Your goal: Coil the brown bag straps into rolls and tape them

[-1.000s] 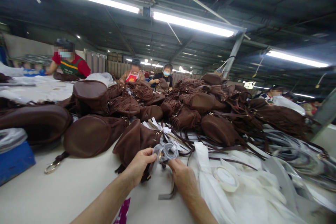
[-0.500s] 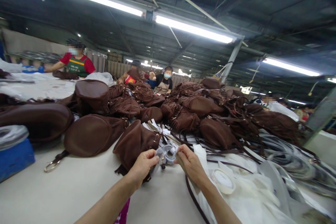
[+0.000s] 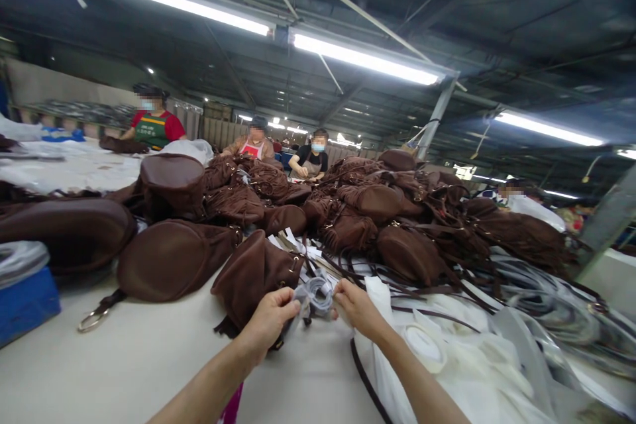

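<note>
Between my hands is a small grey coil wrapped in clear plastic (image 3: 319,294), held just above the table. My left hand (image 3: 272,318) pinches the loose plastic at its left side with thumb and forefinger. On the other side, my right hand (image 3: 355,305) has its fingers pressed together at the plastic's right edge. Close behind my left hand lies a brown drawstring bag (image 3: 253,271) with metal eyelets, tipped on its side. A dark strap (image 3: 368,381) curves along the table beneath my right forearm.
A large heap of brown bags (image 3: 377,202) spreads across the back. At right lie a roll of white tape (image 3: 422,344), white cloth (image 3: 477,371) and plastic-wrapped coils (image 3: 541,298). A blue box (image 3: 27,305) stands at left. Several co-workers are beyond the heap.
My right hand has turned slightly, and more of the coil shows between my hands. My left hand keeps its pinch. Across the heap, a co-worker's raised hand has come down.
</note>
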### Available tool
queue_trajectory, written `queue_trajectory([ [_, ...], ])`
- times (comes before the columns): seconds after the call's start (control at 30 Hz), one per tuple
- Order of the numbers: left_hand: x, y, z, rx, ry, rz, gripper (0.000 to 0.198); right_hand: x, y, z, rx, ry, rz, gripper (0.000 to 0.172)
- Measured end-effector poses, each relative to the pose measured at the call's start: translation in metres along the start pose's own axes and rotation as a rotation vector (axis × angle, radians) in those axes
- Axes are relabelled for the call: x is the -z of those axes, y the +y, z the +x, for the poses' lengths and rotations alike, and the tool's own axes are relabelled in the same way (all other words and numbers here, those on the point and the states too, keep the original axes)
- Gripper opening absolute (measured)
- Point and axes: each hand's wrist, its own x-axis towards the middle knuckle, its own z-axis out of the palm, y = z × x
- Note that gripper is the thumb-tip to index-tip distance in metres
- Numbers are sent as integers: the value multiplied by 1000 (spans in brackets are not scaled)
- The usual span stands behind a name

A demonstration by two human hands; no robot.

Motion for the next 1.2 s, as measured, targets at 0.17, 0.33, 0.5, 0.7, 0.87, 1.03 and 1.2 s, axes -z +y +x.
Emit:
queue_trajectory([
  [0.17,1,-3,3,-16,-23,16,36,-7,11,2,-199,-40,195,25],
  [0.33,0,-3,2,-14,-6,42,35,-6,9,-5,-183,90,430,37],
  [0.5,1,-3,2,-12,-11,27,34,-15,10,-21,-311,-32,669,30],
  [0.7,-1,1,-1,-4,-21,14,31,-10,-2,-23,-380,-185,795,31],
  [0.87,0,4,-1,-4,-18,8,32,-2,-16,-28,-267,-370,888,35],
  [1.03,3,5,-3,-2,-121,-14,36,-5,-14,-38,-236,-233,851,37],
  [1.2,6,8,-3,-14,-158,-37,37,-23,-22,-46,-276,-96,619,50],
])
